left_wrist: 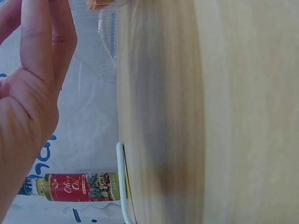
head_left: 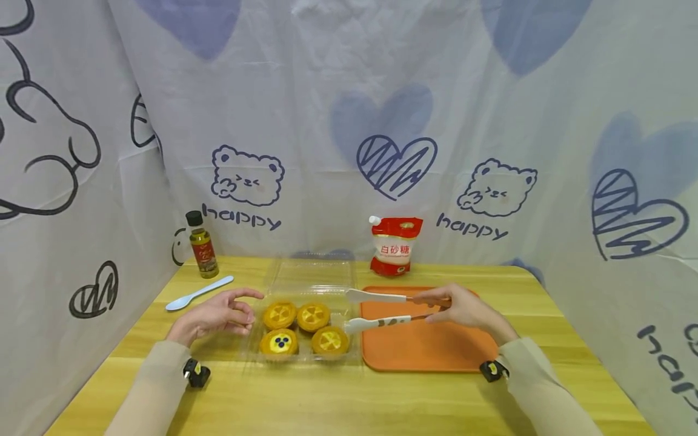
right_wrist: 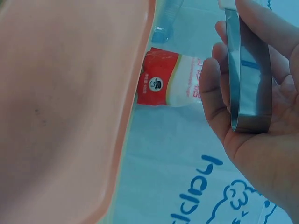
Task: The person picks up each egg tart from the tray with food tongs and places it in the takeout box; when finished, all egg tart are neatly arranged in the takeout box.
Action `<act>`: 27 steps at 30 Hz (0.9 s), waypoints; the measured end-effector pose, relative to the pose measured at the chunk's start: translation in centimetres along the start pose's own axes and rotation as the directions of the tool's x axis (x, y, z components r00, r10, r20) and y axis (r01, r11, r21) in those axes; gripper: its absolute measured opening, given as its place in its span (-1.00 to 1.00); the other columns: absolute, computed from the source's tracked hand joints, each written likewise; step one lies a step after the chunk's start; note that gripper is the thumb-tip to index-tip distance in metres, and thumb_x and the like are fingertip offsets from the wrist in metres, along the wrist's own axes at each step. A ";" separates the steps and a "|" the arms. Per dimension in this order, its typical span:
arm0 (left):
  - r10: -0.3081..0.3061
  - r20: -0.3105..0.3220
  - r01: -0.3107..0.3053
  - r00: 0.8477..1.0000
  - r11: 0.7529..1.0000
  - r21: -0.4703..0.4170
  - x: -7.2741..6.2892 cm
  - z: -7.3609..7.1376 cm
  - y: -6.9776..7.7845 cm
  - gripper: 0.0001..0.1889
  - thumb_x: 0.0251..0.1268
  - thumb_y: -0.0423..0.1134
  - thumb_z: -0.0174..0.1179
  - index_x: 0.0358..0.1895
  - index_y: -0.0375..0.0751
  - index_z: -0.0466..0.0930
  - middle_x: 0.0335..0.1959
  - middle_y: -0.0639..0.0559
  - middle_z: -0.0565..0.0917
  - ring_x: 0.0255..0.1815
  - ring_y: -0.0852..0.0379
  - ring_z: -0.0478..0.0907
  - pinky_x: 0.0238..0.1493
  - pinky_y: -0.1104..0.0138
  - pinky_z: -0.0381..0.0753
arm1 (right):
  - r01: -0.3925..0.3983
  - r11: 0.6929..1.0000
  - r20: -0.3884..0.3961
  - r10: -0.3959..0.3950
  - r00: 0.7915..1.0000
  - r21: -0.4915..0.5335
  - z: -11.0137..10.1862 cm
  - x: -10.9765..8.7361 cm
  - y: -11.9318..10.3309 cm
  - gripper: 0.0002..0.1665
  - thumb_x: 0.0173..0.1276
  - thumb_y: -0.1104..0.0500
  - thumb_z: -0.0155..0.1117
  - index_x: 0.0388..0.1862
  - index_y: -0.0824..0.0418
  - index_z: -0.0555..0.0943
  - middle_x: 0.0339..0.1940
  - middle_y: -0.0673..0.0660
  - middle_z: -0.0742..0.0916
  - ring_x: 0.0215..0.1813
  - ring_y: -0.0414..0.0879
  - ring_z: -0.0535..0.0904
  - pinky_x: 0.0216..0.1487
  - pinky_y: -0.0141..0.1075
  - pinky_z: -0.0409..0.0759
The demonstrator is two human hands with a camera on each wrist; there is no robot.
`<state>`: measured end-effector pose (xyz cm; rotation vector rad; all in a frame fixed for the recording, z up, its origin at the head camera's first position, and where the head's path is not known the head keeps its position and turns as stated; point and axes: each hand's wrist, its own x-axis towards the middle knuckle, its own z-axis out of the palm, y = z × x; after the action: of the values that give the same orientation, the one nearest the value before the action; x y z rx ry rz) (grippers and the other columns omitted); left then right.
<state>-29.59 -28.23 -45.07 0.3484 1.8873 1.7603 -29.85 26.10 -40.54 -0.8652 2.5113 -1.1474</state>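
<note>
My right hand [head_left: 463,309] grips a pair of food tongs [right_wrist: 252,79] with a bent metal handle. The white arms of the tongs are spread apart, reaching left across the orange tray to the right side of a clear plastic box [head_left: 256,357]. In that box sit several egg tarts: one has dark blue dots [head_left: 280,343], the others a yellow segmented top, like the near right tart [head_left: 329,341]. Just left of the box, my left hand [head_left: 223,312] holds nothing, its fingers loosely bent toward the tarts; the left wrist view shows only part of that hand.
The orange tray [head_left: 436,360] lies right of the box, whose lid [head_left: 313,275] is folded back. Behind stands a red and white sugar pouch [head_left: 392,247]. At the back left are an olive oil bottle [head_left: 203,248] and a pale blue spoon [head_left: 199,293]. Printed curtains surround the wooden table.
</note>
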 end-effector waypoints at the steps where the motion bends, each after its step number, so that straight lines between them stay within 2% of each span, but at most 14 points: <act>1: 0.000 -0.003 0.000 1.000 1.000 0.002 0.1 0.0 0.1 -0.28 0.29 -0.51 0.18 0.45 -0.41 0.03 -0.25 -0.12 0.62 -0.32 0.07 0.65 -0.18 0.23 0.77 | -0.005 1.000 -0.013 0.005 1.000 0.003 0.0 -0.3 0.2 -0.47 0.26 0.18 0.41 0.24 0.01 0.61 0.22 0.11 0.67 0.28 0.22 0.52 0.24 0.14 0.54; 7: -0.010 -0.009 0.010 1.000 1.000 0.011 0.3 -0.1 0.2 -0.28 0.28 -0.51 0.19 0.45 -0.39 0.04 -0.26 -0.12 0.63 -0.32 0.06 0.65 -0.17 0.21 0.77 | -0.010 1.000 -0.080 0.009 0.997 -0.009 -0.1 -1.6 1.1 -0.46 0.27 0.17 0.41 0.25 0.06 0.59 0.25 0.10 0.65 0.33 0.17 0.50 0.26 0.12 0.53; 11: -0.015 -0.015 0.015 1.000 1.000 0.014 0.4 -0.1 0.2 -0.28 0.27 -0.50 0.20 0.45 -0.39 0.05 -0.26 -0.11 0.63 -0.31 0.05 0.65 -0.17 0.21 0.77 | -0.013 1.000 -0.108 0.014 0.994 0.015 -0.1 -2.2 1.8 -0.44 0.26 0.18 0.41 0.27 0.09 0.57 0.26 0.11 0.64 0.36 0.16 0.47 0.30 0.04 0.52; 18: -0.014 -0.016 0.014 1.000 1.000 0.007 0.4 0.0 0.3 -0.26 0.26 -0.48 0.23 0.45 -0.39 0.05 -0.28 -0.09 0.62 -0.32 0.07 0.65 -0.19 0.22 0.77 | -0.045 0.997 -0.215 0.031 0.976 -0.059 0.1 -3.5 2.4 -0.45 0.23 0.20 0.43 0.24 0.15 0.59 0.19 0.12 0.69 0.30 0.16 0.52 0.32 0.10 0.47; 21: -0.017 -0.018 0.017 1.000 1.000 0.003 0.3 0.0 0.3 -0.26 0.26 -0.49 0.23 0.45 -0.38 0.05 -0.28 -0.08 0.62 -0.32 0.07 0.65 -0.18 0.22 0.77 | -0.046 0.996 -0.236 0.028 0.971 -0.072 0.2 -4.0 2.8 -0.45 0.23 0.20 0.43 0.23 0.17 0.60 0.17 0.16 0.69 0.28 0.16 0.54 0.31 0.09 0.48; 27: -0.023 -0.022 0.023 0.999 1.000 -0.001 0.1 0.0 0.2 -0.25 0.26 -0.49 0.23 0.46 -0.38 0.05 -0.28 -0.08 0.62 -0.33 0.07 0.65 -0.19 0.22 0.77 | -0.077 0.997 -0.243 0.068 0.968 -0.025 0.1 -5.0 3.5 -0.46 0.29 0.24 0.37 0.27 0.16 0.57 0.23 0.21 0.65 0.32 0.19 0.50 0.27 0.05 0.51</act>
<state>-29.74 -28.18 -44.87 0.3072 1.8984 1.7570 -27.28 30.84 -43.35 -0.6700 2.7391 -1.2577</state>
